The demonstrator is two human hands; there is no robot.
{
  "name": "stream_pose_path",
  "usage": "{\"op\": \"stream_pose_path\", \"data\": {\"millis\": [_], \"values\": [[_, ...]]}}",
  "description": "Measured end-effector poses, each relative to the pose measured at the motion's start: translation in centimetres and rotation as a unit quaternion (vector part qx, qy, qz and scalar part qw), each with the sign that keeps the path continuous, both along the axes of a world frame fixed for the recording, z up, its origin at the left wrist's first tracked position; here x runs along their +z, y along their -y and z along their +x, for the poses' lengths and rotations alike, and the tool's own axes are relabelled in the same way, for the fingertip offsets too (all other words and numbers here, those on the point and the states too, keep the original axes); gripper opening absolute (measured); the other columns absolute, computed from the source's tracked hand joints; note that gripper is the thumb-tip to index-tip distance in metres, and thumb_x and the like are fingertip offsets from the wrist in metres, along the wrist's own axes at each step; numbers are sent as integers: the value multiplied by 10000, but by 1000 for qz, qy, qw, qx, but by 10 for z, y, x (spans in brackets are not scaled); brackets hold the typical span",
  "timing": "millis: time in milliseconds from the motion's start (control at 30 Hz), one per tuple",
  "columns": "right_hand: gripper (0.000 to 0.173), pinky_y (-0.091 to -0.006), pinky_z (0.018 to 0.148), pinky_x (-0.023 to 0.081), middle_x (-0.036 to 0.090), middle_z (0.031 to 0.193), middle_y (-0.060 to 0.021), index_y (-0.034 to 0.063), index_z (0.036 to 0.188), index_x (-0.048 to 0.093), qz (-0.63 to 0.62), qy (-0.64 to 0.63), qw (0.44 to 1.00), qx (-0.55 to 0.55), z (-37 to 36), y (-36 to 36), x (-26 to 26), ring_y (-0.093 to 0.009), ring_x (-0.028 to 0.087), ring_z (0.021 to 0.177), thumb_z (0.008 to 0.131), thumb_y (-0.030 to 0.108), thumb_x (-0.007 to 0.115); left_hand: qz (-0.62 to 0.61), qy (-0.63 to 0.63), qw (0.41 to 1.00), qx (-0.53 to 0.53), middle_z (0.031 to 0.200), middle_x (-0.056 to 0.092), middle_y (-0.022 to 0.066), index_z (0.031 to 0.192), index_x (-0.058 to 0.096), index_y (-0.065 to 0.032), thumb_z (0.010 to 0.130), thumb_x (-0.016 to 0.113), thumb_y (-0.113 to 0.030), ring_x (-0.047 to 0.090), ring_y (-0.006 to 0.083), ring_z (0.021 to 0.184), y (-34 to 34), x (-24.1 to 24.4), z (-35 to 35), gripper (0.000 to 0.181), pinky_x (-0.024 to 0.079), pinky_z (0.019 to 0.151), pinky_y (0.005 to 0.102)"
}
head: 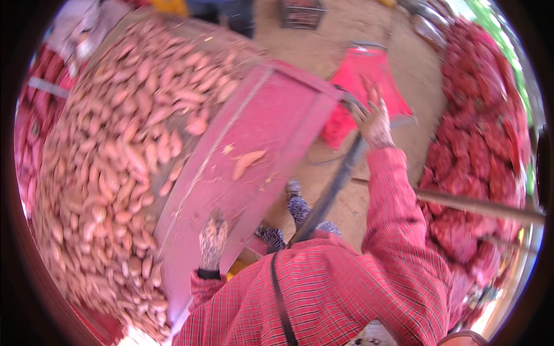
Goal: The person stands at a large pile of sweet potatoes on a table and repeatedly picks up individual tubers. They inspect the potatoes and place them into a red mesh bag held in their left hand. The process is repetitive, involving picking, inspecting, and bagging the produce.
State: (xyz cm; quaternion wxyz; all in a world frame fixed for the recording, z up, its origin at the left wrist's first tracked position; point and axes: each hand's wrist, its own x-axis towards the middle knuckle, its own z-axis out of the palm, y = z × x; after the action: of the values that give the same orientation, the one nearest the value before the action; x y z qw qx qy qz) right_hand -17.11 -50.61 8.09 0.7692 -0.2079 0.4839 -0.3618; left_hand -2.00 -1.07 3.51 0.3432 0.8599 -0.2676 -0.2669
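My right hand (375,123) reaches forward with its fingers apart, above a red mesh bag (359,69) spread on a frame. A blurred reddish sweet potato (369,88) is just beyond the fingertips; whether they touch it cannot be made out. On the left, my left hand (213,235) is over the red metal panel (242,121), blurred, with no object visible in it. One sweet potato (248,163) lies on this panel, forward of that hand. Beyond the panel's left edge spreads a large heap of sweet potatoes (112,173).
Filled red mesh bags (471,142) are stacked along the right. A pole (480,205) juts in there, and a dark bar (333,190) slants before my body. A dark crate (303,15) stands on the dirt floor ahead. At the top, a person's legs (229,15) show beside the heap.
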Motion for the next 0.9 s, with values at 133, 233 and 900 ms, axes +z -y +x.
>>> {"op": "stream_pose_path", "data": {"millis": [133,233,900], "values": [[602,-305,747,453,510,1256,-121,77,1326,394,6,33,968,248,8,-95,-17,-228,558,982,906,508,392,-8,168,985,45,1109,567,235,1241,474,-5,869,535,-269,560,383,983,-9,-7,58,460,457,830,444],[504,-297,693,483,597,1125,-109,93,1300,431,56,79,904,417,33,-156,-47,-219,607,857,913,415,422,70,285,947,131,1126,546,255,1259,444,13,848,564,-258,551,395,983,-38,-43,139,506,454,823,446],[561,-353,856,487,515,1239,-125,55,1320,382,139,99,742,648,158,-317,-68,-232,570,1039,868,326,575,7,348,922,168,1031,571,179,1108,569,-102,779,603,-250,495,325,1075,-7,-69,274,363,372,886,529]]}}
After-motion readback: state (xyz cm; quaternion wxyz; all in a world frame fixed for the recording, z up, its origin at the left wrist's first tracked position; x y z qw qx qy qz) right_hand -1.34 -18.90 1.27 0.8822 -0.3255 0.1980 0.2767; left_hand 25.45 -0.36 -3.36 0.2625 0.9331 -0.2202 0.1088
